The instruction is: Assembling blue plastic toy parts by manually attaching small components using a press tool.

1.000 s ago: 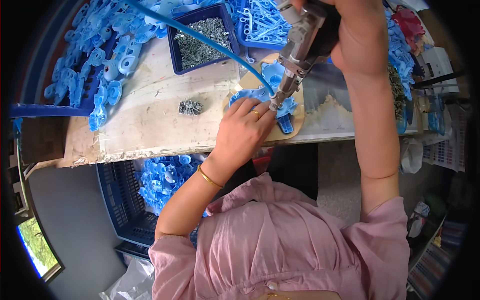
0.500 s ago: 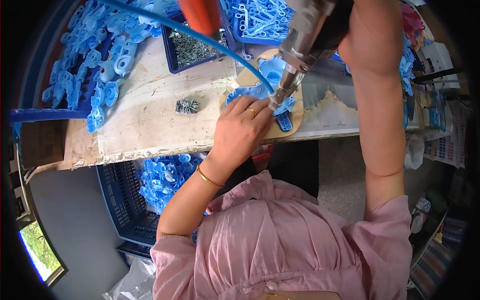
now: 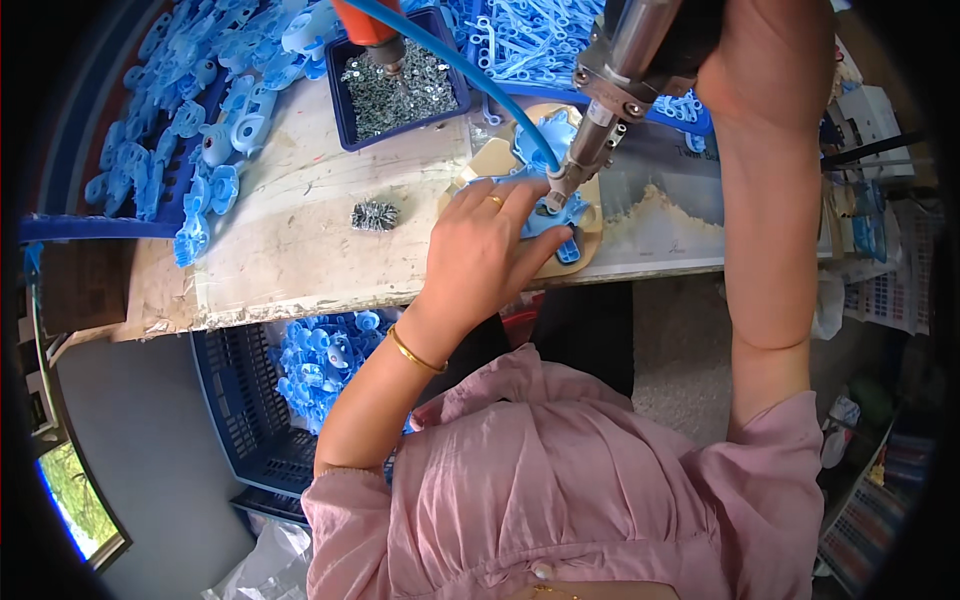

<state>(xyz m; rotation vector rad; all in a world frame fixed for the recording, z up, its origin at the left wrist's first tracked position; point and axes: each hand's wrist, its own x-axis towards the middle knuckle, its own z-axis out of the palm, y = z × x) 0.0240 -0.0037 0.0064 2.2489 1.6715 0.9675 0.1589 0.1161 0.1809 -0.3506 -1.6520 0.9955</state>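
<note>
My left hand (image 3: 478, 240) lies over a light-blue plastic part (image 3: 535, 140) set in a beige holder (image 3: 590, 235) on the table. Its fingers are stretched over the part and the thumb is spread away; some of the part is hidden under them. At the upper right, my right hand (image 3: 768, 65) is closed round the body of a metal power screwdriver (image 3: 603, 115), its grip partly cut off by dark shadow. The tool's nose points down at the part, just beside my left fingers. I cannot tell whether the tip touches it.
A blue tray of small screws (image 3: 400, 95) stands at the back, with an orange-bodied tool (image 3: 366, 25) hanging above it. A blue hose (image 3: 465, 65) crosses to the screwdriver. Magnetized-looking screws clump (image 3: 375, 215) on the table. Blue parts (image 3: 240, 110) pile at left; a crate (image 3: 250, 400) sits below.
The screwdriver and my right forearm have shifted slightly right. My left thumb has spread outward over the part. The orange-bodied tool hangs a little lower and further left.
</note>
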